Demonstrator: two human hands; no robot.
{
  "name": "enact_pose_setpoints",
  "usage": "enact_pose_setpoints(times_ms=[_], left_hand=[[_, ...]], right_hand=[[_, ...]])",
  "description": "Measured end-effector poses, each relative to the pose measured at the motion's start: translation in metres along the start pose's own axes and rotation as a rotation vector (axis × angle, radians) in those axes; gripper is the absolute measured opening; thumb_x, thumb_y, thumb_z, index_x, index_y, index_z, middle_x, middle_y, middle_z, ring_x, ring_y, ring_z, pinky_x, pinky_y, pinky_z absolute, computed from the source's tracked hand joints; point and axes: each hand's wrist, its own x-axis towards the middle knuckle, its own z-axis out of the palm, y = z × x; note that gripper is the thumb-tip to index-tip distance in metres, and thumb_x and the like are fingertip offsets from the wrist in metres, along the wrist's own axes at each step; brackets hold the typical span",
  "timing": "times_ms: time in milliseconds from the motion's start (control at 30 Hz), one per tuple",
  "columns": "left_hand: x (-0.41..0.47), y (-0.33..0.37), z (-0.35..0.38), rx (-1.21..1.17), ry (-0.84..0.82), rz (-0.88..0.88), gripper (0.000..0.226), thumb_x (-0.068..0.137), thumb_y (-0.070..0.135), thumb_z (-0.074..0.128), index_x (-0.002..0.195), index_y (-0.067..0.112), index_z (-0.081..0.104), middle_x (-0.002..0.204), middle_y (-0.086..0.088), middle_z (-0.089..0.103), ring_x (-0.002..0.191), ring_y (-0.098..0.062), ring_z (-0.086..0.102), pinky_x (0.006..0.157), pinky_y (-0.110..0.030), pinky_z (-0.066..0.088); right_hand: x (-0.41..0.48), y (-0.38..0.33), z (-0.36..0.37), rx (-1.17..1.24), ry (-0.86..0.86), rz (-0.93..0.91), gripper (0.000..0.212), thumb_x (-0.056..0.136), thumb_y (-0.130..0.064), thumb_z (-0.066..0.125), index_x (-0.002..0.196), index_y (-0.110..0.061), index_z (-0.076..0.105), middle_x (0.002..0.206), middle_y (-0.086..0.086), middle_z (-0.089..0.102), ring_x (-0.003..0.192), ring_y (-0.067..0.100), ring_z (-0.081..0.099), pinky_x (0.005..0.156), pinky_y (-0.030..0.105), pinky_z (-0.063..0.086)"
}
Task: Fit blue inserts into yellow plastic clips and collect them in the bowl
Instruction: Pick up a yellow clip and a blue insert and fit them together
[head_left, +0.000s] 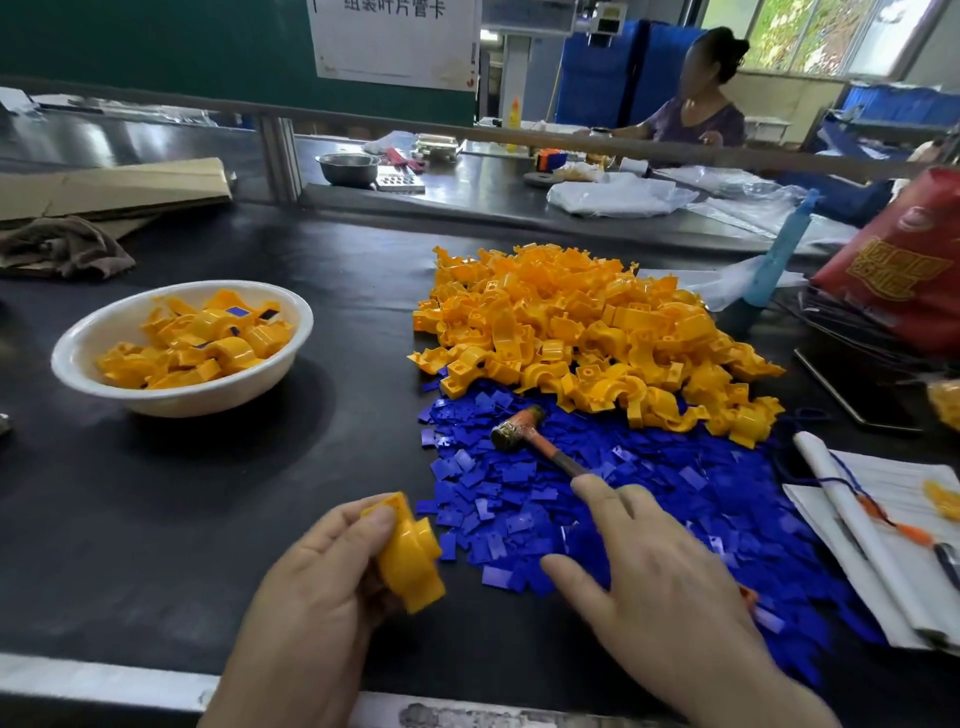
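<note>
Yellow clip (410, 556): held in curled left grip (311, 587).
Right grip (660, 582): fingers spread flat over hammer (519, 428) handle and blue inserts (675, 483).
Bowl (171, 402): holds fitted clips (208, 338).

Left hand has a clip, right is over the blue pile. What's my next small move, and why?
Probably pinch one of the blue inserts with the right hand: the left hand grips a yellow clip with no insert visible, and the right hand lies open over the pile.

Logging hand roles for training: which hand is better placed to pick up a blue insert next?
The right hand: it is open directly over the blue inserts, with the mallet handle beneath it, while the left hand grips a yellow clip.
</note>
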Motion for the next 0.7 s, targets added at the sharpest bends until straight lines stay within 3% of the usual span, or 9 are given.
enact_pose_setpoints(times_ms=[33,100,167,267,333,433,600,700], left_hand=[[0.002,-0.001,-0.007,0.031,0.020,-0.007,0.023,0.069,0.025,0.062,0.086,0.011,0.071,0.066,-0.011,0.070,0.054,-0.019,0.067,0.045,-0.034,0.054],[0.007,-0.003,-0.018,0.112,0.044,-0.014,0.026,0.069,0.023,0.065,0.093,0.014,0.069,0.067,-0.009,0.071,0.055,-0.018,0.067,0.049,-0.033,0.053],[0.008,-0.005,-0.023,0.229,0.032,0.009,0.026,0.073,0.012,0.069,0.098,0.019,0.067,0.072,-0.004,0.073,0.061,-0.017,0.070,0.055,-0.034,0.052],[0.006,-0.010,-0.021,0.374,-0.011,0.066,0.038,0.078,-0.002,0.073,0.104,0.023,0.061,0.075,0.000,0.074,0.064,-0.010,0.069,0.053,-0.026,0.053],[0.001,-0.014,-0.019,0.437,-0.032,0.083,0.045,0.067,0.011,0.080,0.106,0.025,0.059,0.077,-0.001,0.074,0.066,-0.012,0.069,0.053,-0.025,0.054],[-0.006,-0.019,-0.018,0.561,-0.051,0.116,0.048,0.059,0.028,0.072,0.105,0.032,0.060,0.083,0.001,0.075,0.074,-0.018,0.071,0.069,-0.039,0.056],[-0.008,-0.019,-0.016,0.650,-0.054,0.136,0.043,0.061,0.034,0.071,0.102,0.035,0.061,0.089,0.007,0.076,0.079,-0.014,0.072,0.078,-0.041,0.056],[-0.010,-0.020,-0.015,0.682,-0.051,0.142,0.036,0.070,0.035,0.077,0.102,0.040,0.062,0.091,0.010,0.075,0.080,-0.011,0.072,0.079,-0.039,0.055]], right_hand=[[0.004,0.005,0.000,-0.123,0.003,0.028,0.071,0.076,-0.080,0.027,0.134,-0.046,0.003,0.112,-0.015,0.043,0.092,0.008,0.053,0.063,0.026,0.038],[0.013,0.012,0.005,-0.235,-0.029,0.049,0.080,0.077,-0.082,0.028,0.139,-0.041,0.000,0.119,-0.007,0.048,0.095,0.017,0.058,0.059,0.032,0.039],[0.024,0.012,0.014,-0.293,-0.036,0.009,0.075,0.080,-0.078,0.032,0.141,-0.039,0.011,0.124,-0.005,0.052,0.099,0.021,0.060,0.059,0.035,0.041],[0.040,0.006,0.017,-0.272,-0.006,-0.046,0.054,0.088,-0.065,0.038,0.133,-0.037,0.031,0.114,-0.007,0.057,0.095,0.021,0.062,0.059,0.033,0.041],[0.048,0.005,0.019,-0.232,-0.008,-0.059,0.042,0.089,-0.060,0.042,0.125,-0.037,0.040,0.109,-0.009,0.059,0.092,0.019,0.062,0.060,0.033,0.043],[0.050,0.006,0.020,-0.158,-0.019,-0.080,0.033,0.091,-0.054,0.045,0.119,-0.036,0.046,0.110,-0.010,0.059,0.095,0.018,0.061,0.070,0.035,0.051],[0.047,0.013,0.021,-0.036,0.058,-0.100,0.025,0.095,-0.043,0.046,0.117,-0.033,0.051,0.115,-0.011,0.057,0.098,0.013,0.059,0.080,0.032,0.051],[0.044,0.015,0.020,0.084,0.156,-0.114,0.020,0.094,-0.033,0.052,0.113,-0.030,0.057,0.107,-0.013,0.060,0.094,0.008,0.058,0.080,0.026,0.049]])
